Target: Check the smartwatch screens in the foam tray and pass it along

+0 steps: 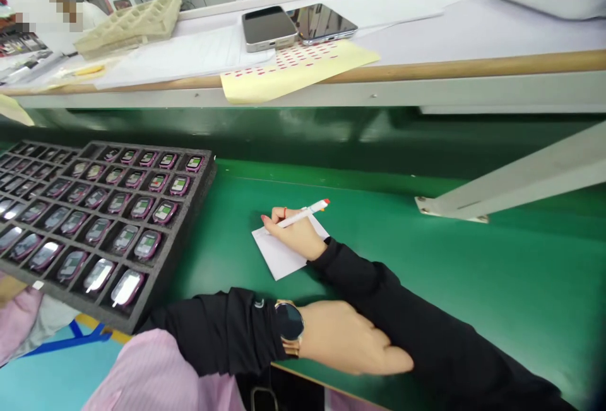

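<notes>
My right hand (297,232) is closed around a white pen (318,206) with a red end, held slanted over a small white sheet of paper (278,259). The paper lies on the green worktop, partly covered by the hand. Closer to me, my left hand (353,337) rests by the black right sleeve (402,303), a watch (290,322) on its wrist. Its fingers look curled in, and their tips are hidden, so anything inside them does not show. To the left lies a dark foam tray (201,199) with several purple-rimmed smartwatches (148,244) in its compartments.
Above the worktop runs a shelf (449,70) carrying two phones (269,27), a yellow sticker sheet (303,70) and a beige moulded tray (132,23). A slanted metal support (511,174) stands on the right. Another person (52,7) is at the far left.
</notes>
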A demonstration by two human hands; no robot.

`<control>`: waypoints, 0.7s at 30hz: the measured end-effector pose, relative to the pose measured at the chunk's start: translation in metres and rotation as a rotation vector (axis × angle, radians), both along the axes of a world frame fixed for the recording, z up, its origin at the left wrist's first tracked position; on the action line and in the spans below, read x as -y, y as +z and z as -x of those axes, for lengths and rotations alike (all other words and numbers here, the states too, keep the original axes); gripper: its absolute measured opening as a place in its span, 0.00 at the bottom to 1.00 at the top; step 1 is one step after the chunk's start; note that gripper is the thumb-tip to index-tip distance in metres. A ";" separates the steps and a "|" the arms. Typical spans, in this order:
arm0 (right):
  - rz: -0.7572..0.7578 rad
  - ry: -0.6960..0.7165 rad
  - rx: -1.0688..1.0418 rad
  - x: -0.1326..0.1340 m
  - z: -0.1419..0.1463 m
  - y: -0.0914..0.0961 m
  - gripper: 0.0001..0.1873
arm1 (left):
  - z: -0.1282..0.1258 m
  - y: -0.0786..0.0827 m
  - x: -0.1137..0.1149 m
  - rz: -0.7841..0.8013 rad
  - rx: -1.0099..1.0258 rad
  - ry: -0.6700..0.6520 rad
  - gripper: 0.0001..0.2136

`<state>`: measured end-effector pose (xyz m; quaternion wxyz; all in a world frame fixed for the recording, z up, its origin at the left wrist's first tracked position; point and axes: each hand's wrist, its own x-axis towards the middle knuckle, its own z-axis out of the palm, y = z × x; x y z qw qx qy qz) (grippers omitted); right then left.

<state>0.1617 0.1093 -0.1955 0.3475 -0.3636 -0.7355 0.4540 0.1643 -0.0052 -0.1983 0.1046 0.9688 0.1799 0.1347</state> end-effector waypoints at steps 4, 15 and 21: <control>-0.044 0.027 0.011 0.002 0.001 0.000 0.22 | 0.000 0.001 0.000 0.043 -0.016 -0.015 0.09; -0.028 -0.001 0.005 0.000 -0.001 -0.005 0.21 | -0.001 0.000 -0.002 0.065 -0.036 -0.026 0.11; 0.137 0.119 -0.018 0.007 -0.005 0.012 0.21 | 0.008 0.006 0.001 0.016 -0.009 -0.001 0.08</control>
